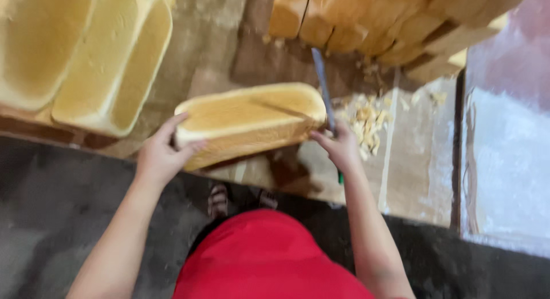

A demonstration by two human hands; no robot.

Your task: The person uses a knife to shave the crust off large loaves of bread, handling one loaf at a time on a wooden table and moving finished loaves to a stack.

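**Trimming a loaf at the bench edge**

The long loaf (252, 124) lies on its side near the front edge of the bench (418, 161), its long axis running left to right across the view and rising slightly toward the right. One end faces the left hand (160, 156); the other points at the knife.

The left hand is curled around that near-left end, thumb on the front face and fingers wrapped over the top corner, steadying it. The right hand (342, 149) is closed in a fist around the knife (323, 93), whose green handle end shows just below the fist; the narrow blade rises away from the person and lies against the loaf's right end.

To do this cut well, I judge that the left hand should hold the loaf firmly without squashing the soft crumb, and the blade should stay flat along the end face, taking a thin shave with light sawing strokes, not a push.

Crumbs and trimmings (366, 124) lie just right of the loaf. More loaves (91, 52) are stacked at the far left, and a row of pieces (395, 18) lies at the back.
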